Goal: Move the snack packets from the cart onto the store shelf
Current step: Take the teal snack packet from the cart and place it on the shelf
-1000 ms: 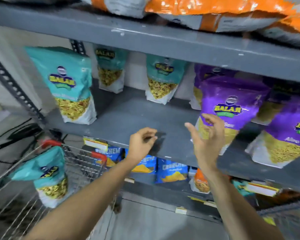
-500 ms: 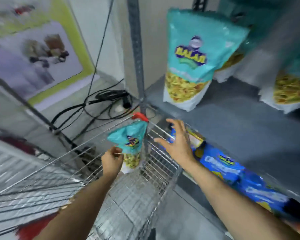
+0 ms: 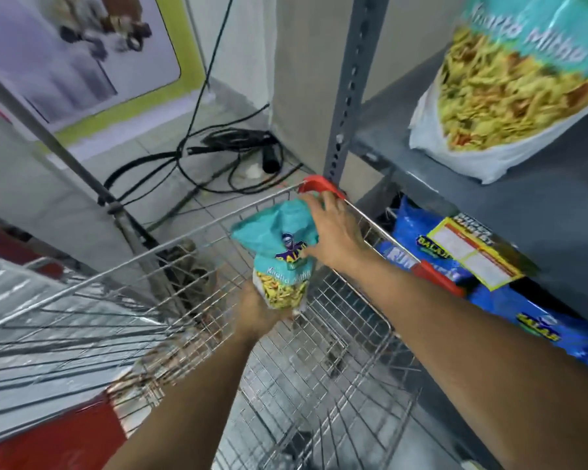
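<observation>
At frame centre, a teal snack packet [image 3: 280, 257] is held above the wire cart [image 3: 319, 351]. Its bottom is clasped by the left hand [image 3: 258, 312]. Its crumpled top is gripped by the right hand [image 3: 333, 232].

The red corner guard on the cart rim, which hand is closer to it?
Right. The right hand grips the teal packet top just below the red corner guard; the left hand holds the packet's bottom, farther down inside the cart.

- Pale tiled floor [image 3: 197, 137] at 12 o'clock, evenly lit.
- A tangle of black cables [image 3: 218, 154] lies on it near the wall corner.
- A poster [image 3: 82, 56] with a yellow-green border leans at 10 o'clock.
- A beige wall panel [image 3: 302, 79] stands behind a grey perforated upright post [image 3: 348, 83] at 1 o'clock.
</observation>
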Demonstrator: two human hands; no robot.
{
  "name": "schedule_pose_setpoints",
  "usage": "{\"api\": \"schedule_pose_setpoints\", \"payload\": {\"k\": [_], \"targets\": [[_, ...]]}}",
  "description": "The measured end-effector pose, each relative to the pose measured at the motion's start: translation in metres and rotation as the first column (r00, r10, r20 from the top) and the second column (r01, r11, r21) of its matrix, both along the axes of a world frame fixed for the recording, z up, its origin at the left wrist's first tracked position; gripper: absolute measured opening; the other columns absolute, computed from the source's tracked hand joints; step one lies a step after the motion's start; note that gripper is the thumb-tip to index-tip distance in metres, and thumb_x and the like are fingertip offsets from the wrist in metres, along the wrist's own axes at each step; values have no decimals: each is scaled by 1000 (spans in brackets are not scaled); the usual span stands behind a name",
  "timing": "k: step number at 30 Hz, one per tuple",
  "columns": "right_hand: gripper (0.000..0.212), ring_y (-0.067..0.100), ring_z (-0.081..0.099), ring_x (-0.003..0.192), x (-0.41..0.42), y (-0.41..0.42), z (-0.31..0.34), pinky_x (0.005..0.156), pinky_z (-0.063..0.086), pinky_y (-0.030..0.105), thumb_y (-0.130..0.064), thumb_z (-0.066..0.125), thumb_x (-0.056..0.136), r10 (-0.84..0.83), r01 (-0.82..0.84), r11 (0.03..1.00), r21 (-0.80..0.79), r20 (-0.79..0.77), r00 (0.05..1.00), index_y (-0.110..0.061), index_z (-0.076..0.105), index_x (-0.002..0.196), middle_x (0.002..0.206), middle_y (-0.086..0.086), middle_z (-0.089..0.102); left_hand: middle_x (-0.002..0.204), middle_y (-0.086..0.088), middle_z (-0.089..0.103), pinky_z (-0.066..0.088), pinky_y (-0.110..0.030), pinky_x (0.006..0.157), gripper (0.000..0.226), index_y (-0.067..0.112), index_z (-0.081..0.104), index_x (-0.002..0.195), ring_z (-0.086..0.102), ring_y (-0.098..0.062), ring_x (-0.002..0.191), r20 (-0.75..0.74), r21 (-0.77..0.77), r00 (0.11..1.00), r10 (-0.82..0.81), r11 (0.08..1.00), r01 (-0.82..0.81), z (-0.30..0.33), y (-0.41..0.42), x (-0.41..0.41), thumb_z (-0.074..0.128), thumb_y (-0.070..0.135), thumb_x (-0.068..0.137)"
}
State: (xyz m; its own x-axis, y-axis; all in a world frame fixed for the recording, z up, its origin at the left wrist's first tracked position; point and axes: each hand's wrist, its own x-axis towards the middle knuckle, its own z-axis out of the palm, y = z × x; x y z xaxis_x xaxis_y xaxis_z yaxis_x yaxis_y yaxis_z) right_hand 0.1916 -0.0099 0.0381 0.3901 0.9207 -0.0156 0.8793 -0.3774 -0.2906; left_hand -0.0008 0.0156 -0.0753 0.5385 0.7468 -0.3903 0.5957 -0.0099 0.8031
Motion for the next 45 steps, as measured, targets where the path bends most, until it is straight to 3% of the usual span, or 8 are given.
{"api": "schedule_pose_setpoints", "payload": {"k": [7,10,14,20,24,27,36,45], "targets": [[32,28,45,114,-2,-6,48,94,34,43,-38,80,71,-16,5,999,47,233,972,-23,70,97,118,5,58,117,-6,70,50,-35,84,88,17,46,130,65,-29,104,-87,53,975,207,978,-203,20,-27,-13,93,27,57],[21,21,52,107,-2,-38,81,95,35,42,-43,80,70,-40,55,990,131,-117,992,-31,69,85,97,-4,66,109,4,71,56,-34,85,91,22,48,130,68,-21,97,-19,12,989,146,989,-146,47,-40,-34,94,32,53],[50,2,62,102,-5,-100,155,89,45,15,-19,87,67,55,347,857,381,-737,673,-27,62,109,109,-6,69,95,24,73,56,-33,89,86,25,53,122,68,5,89,164,-73,977,134,990,-123,118,-65,-46,97,22,48],[22,-1,71,77,-25,-198,265,77,56,24,-8,76,75,168,543,754,369,-908,384,-20,69,92,79,-16,77,108,10,76,56,-39,93,80,31,63,113,71,-12,102,307,62,940,-149,989,137,248,-104,-16,100,35,42],[14,-5,67,61,-9,-258,322,57,53,15,-7,75,80,174,794,439,421,-906,385,-14,67,91,66,-17,74,98,15,75,53,-13,82,67,31,63,105,70,1,90,317,168,889,-331,942,291,315,-148,29,98,28,47],[36,2,70,66,14,-293,344,57,55,19,-10,78,78,156,857,311,410,-912,380,-1,64,111,82,-7,76,111,9,74,54,-27,93,77,33,62,112,69,-9,105,363,196,841,-402,915,353,339,-170,70,97,32,44],[22,24,73,93,90,-337,355,88,58,44,-21,81,76,27,907,204,368,-928,370,-17,67,93,99,4,76,117,17,65,49,-3,73,74,32,51,121,59,7,107,395,155,732,-555,825,543,346,-198,186,92,18,62],[21,20,72,91,143,-318,320,82,58,36,-19,79,77,-30,920,201,338,-936,350,-21,64,91,100,0,74,122,6,69,52,-39,99,84,25,55,126,63,-10,116,380,122,714,-588,797,591,300,-166,252,96,21,54]]}}
